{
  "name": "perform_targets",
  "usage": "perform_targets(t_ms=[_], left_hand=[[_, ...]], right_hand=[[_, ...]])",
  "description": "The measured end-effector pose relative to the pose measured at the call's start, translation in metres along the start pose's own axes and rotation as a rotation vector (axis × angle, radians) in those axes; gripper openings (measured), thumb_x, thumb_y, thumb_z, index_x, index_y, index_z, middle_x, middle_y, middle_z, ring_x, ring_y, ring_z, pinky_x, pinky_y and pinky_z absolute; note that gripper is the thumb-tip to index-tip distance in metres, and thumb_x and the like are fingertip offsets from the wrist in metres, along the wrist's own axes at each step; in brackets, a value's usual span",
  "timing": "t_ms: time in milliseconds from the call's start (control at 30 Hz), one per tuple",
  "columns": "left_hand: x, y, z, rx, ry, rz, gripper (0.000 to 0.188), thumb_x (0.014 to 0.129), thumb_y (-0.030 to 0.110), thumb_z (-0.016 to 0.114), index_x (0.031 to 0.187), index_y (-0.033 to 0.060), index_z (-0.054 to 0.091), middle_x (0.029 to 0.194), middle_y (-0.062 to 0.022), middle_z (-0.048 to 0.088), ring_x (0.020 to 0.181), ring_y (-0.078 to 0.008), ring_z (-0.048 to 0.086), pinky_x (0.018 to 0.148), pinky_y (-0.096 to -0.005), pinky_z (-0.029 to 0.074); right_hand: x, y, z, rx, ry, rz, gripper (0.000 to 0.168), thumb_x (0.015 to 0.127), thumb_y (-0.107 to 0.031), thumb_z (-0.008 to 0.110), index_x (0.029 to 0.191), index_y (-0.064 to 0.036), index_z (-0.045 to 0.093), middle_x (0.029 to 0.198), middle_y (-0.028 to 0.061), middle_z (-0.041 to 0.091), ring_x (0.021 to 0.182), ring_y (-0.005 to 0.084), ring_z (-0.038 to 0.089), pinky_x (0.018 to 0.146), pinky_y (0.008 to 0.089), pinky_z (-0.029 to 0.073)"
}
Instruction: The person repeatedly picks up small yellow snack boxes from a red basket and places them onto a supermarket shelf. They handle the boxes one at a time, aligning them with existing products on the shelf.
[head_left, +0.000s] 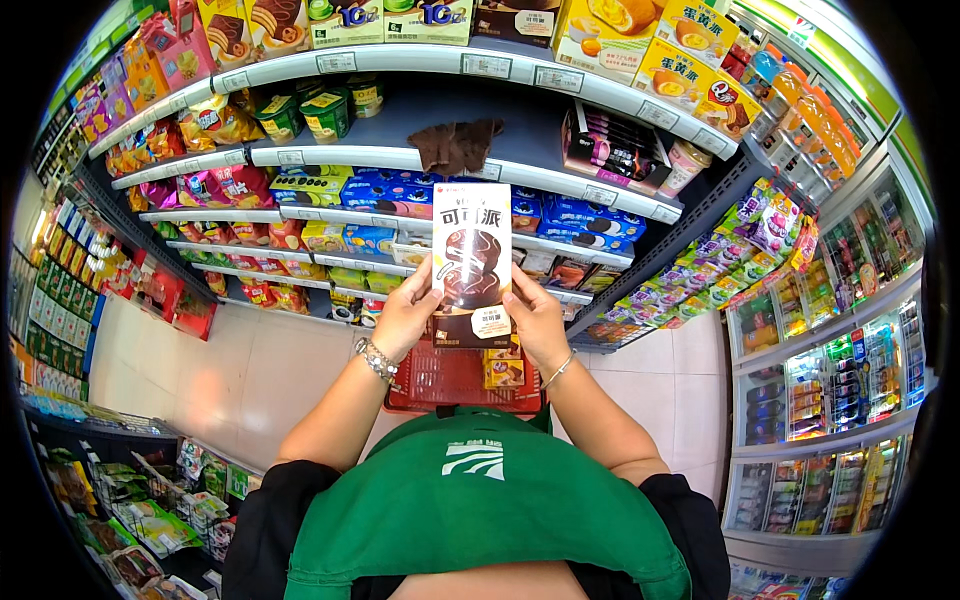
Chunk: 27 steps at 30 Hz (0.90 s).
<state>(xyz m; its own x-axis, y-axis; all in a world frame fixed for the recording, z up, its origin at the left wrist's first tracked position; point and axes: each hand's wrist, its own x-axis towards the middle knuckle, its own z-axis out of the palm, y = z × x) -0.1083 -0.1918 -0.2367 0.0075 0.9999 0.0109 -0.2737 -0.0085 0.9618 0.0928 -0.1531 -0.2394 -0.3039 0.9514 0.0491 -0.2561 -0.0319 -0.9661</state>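
Upright between my two hands is a white and brown box of chocolate pies (472, 259), its printed front facing me. My left hand (409, 307) grips its left edge, thumb on the front. On the opposite edge, my right hand (536, 311) holds it the same way. Below the box, on the floor, stands a red plastic basket (420, 379) with small yellow snack boxes (504, 371) inside. Behind the box's top, a dark brown cloth (456, 146) hangs over the edge of a grey shelf (517, 112).
Green tubs (325, 116) stand left on the cloth's shelf; a black carton of packets (611, 146) stands right. Blue biscuit boxes (386, 191) fill the shelf below. Hanging candy bags (712, 255) line the shelf's right end. Drink coolers (825, 390) run along the right, and a snack rack (142, 510) stands lower left.
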Motion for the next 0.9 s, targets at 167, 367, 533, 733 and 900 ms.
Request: perform_targets(t_ms=[167,367,533,733,900], left_hand=[[-0.004,0.002,-0.008,0.043,-0.015,0.022,0.060,0.093,-0.002,0.046,0.147,0.0014,0.021,0.143,-0.0093,0.041,0.123,-0.0131,0.045,0.101,-0.0267,0.036],[-0.010,0.005,-0.008,0.073,-0.004,0.075,0.060,0.091,-0.005,0.048,0.147,0.0038,0.025,0.139,-0.0086,0.045,0.120,-0.0128,0.048,0.099,-0.0255,0.038],[-0.012,0.010,-0.009,0.099,-0.015,0.077,0.060,0.092,-0.004,0.047,0.146,-0.0004,0.023,0.144,-0.0109,0.040,0.125,-0.0145,0.044,0.102,-0.0277,0.036],[0.003,0.016,-0.012,0.064,-0.015,0.183,0.061,0.088,-0.010,0.050,0.144,0.0011,0.030,0.138,-0.0100,0.046,0.121,-0.0147,0.049,0.100,-0.0264,0.039],[0.025,0.045,-0.008,0.120,-0.040,0.261,0.061,0.086,-0.012,0.050,0.143,-0.0004,0.031,0.137,-0.0121,0.047,0.121,-0.0159,0.050,0.101,-0.0275,0.039]], right_hand=[[-0.006,-0.001,0.009,-0.003,0.005,0.001,0.049,0.092,0.005,0.050,0.139,0.003,0.038,0.126,0.0073,0.055,0.105,0.0098,0.054,0.088,0.0225,0.045],[-0.011,-0.003,0.015,-0.026,0.010,-0.046,0.049,0.091,0.007,0.050,0.138,0.004,0.039,0.130,0.0088,0.053,0.110,0.0111,0.053,0.092,0.0234,0.044],[-0.012,-0.002,0.019,-0.007,0.027,-0.078,0.049,0.089,0.009,0.049,0.137,0.006,0.039,0.131,0.0112,0.052,0.113,0.0133,0.053,0.095,0.0251,0.042],[0.000,-0.012,0.021,-0.052,0.026,-0.189,0.049,0.088,0.010,0.050,0.136,0.006,0.041,0.130,0.0122,0.053,0.114,0.0149,0.053,0.096,0.0260,0.043],[0.024,-0.033,0.020,-0.176,0.054,-0.276,0.048,0.087,0.011,0.050,0.134,0.007,0.043,0.126,0.0110,0.055,0.112,0.0148,0.055,0.094,0.0255,0.044]])
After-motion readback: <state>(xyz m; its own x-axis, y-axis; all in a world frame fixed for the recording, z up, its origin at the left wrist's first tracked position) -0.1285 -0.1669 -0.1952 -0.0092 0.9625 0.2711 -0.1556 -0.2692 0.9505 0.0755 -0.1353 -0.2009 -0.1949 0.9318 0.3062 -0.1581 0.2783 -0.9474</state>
